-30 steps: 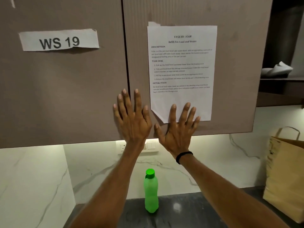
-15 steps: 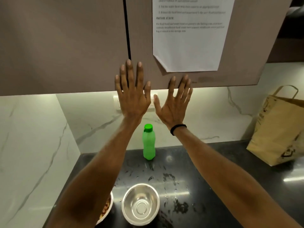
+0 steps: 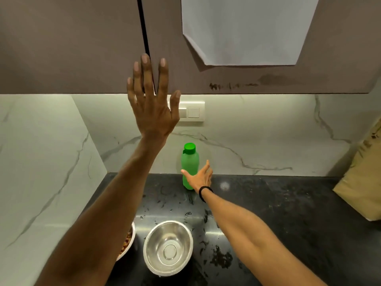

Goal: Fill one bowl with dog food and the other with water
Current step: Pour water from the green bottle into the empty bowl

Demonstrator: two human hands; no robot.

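Steel and empty, the bowl [image 3: 169, 247] sits at the near edge of the counter [image 3: 288, 213]; left of it, half hidden by the arm, a second bowl [image 3: 126, 242] already holds dog food. Behind the empty bowl stands the green bottle [image 3: 189, 165]. The right hand [image 3: 199, 178] has dropped from the cabinet [image 3: 72, 48] since half a second ago and reaches it, fingers open, gripping nothing. The left hand [image 3: 151, 106] stays raised, spread flat. Likely the water step begins.

Steel bowl [image 3: 169, 247]: polished, mirror-glossy, on the glossy black stone counter [image 3: 288, 213]. Behind it, a matt green plastic bottle [image 3: 189, 166]. Right of it, a creased brown paper bag [image 3: 358, 182].
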